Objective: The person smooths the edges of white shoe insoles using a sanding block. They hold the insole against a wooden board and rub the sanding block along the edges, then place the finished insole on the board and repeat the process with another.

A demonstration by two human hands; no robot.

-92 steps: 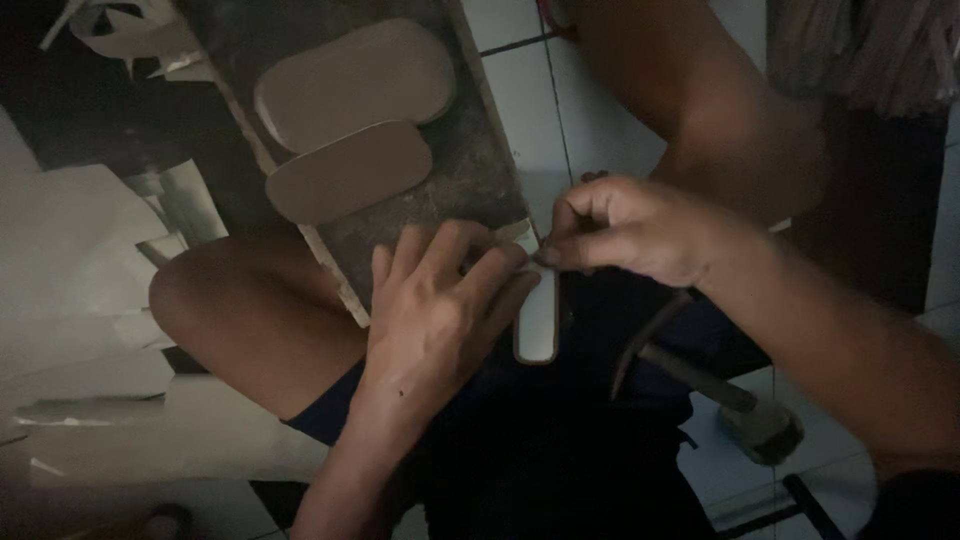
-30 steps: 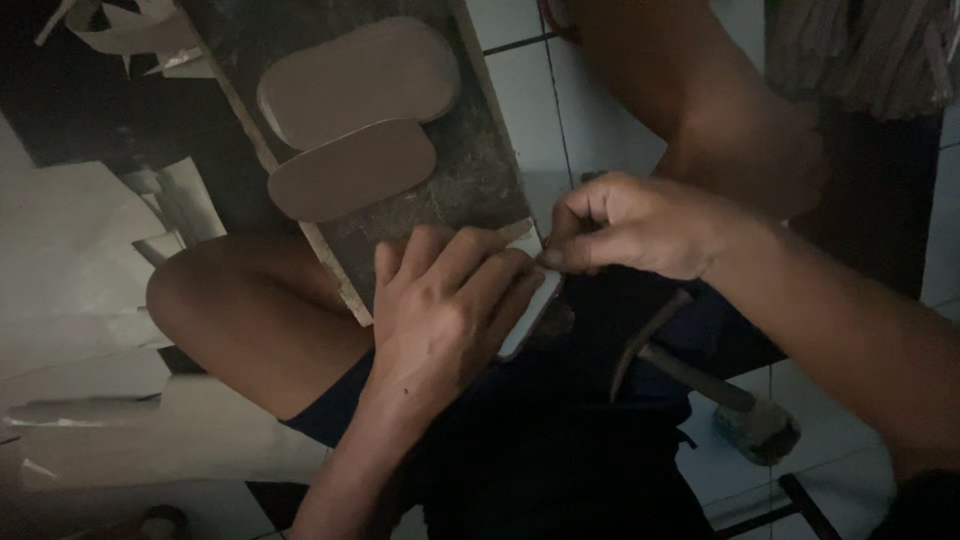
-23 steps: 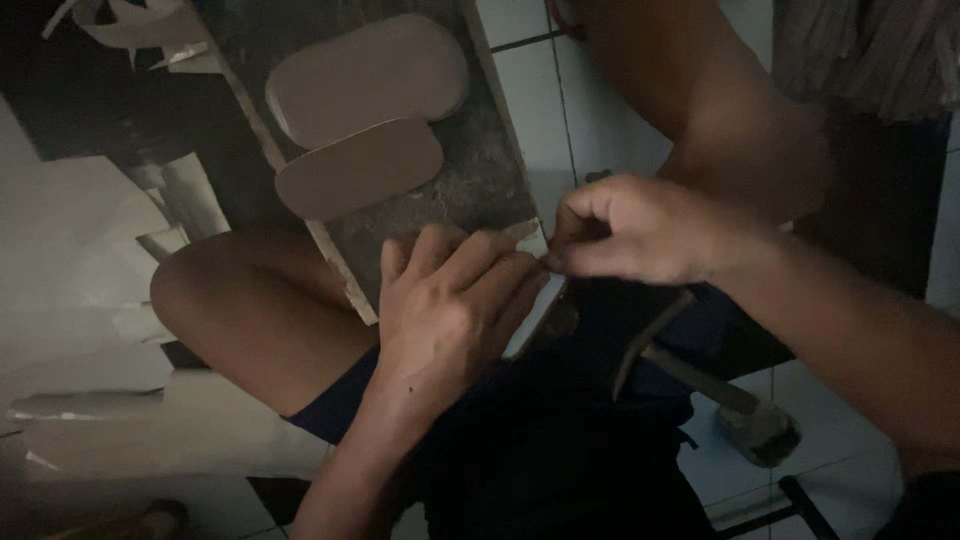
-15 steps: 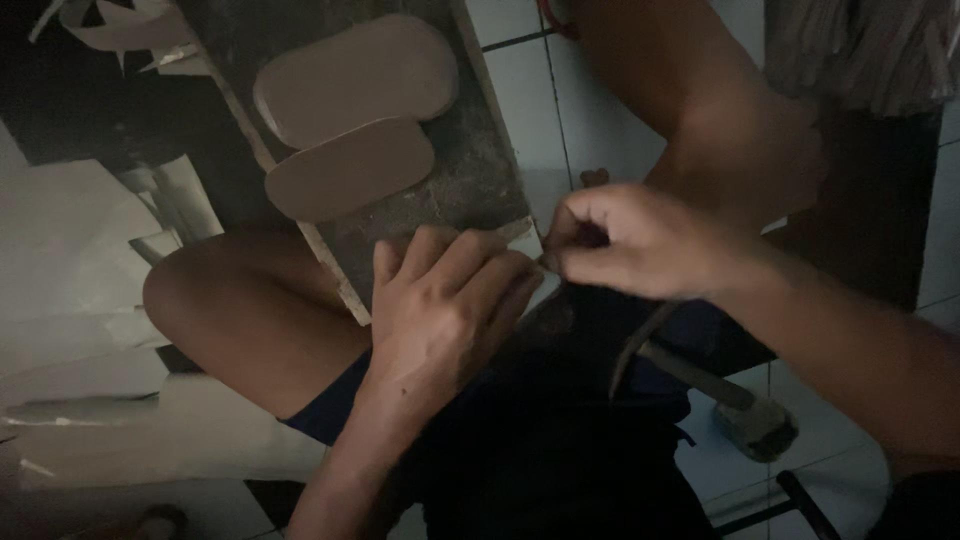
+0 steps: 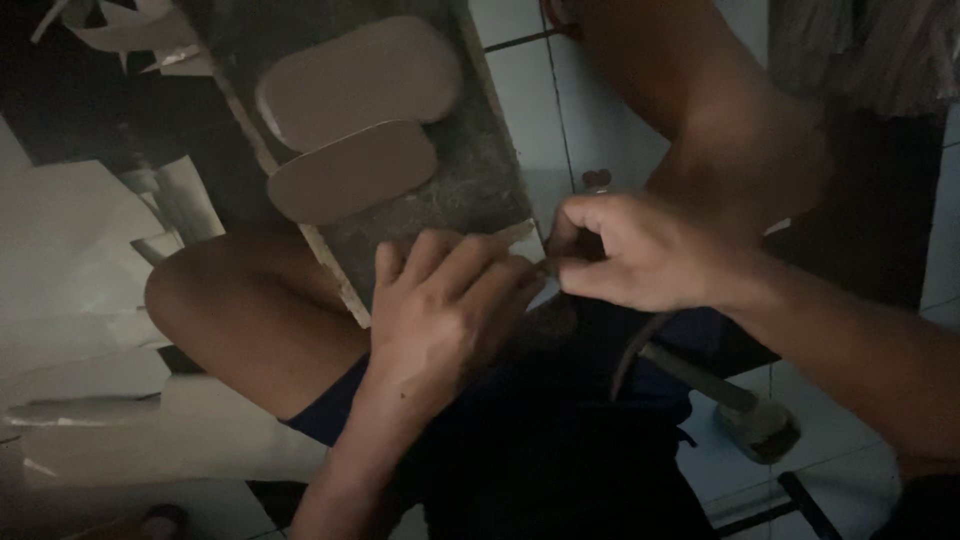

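My left hand [image 5: 445, 310] lies palm down over a pale flat piece [image 5: 543, 290] on my lap, fingers spread across it and hiding most of it. My right hand [image 5: 640, 250] is pinched shut at that piece's edge, thumb and forefinger meeting by the left fingertips; what it pinches is too small and dark to tell. A dark stone slab [image 5: 470, 170] rests against my left knee, with two oval sole-shaped cutouts, a larger one [image 5: 355, 80] and a smaller one [image 5: 350, 172], lying on it.
A hammer [image 5: 720, 395] lies on the white tiled floor [image 5: 530, 90] by my right thigh. Pale sheets and scraps of material [image 5: 70, 290] are piled at the left. My bare knees frame the work area.
My right hand has shifted slightly along the piece's edge and back, staying pinched. My left hand keeps pressing in the same place. In the oldest frame more of the pale piece showed.
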